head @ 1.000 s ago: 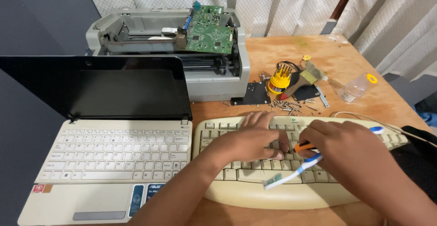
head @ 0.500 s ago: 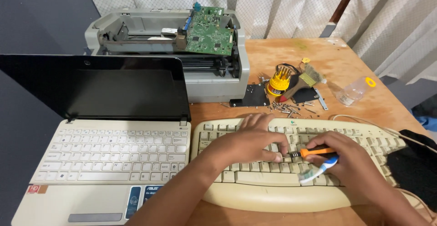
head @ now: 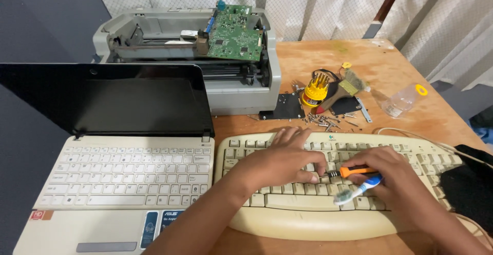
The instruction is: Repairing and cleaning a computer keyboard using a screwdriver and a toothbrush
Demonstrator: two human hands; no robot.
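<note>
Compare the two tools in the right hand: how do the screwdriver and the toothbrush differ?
The screwdriver has an orange handle with a dark metal shaft; the toothbrush is blue and white with a bristle head. The screwdriver lies nearly level, its tip pointing left toward the left hand; the toothbrush slants down-left, its head over the lower key rows. The screwdriver sits above the toothbrush in the grip. Both are held in the right hand over the cream keyboard.

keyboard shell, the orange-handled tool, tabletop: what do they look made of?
Keyboard: moulded plastic, matte, yellowed cream, rounded edges.
Screwdriver in the right hand: glossy orange handle, likely plastic; dark shaft, probably metal, its tip hidden by the left hand.
Table: bare wood board, perhaps plywood, with grain and stains showing.
</note>
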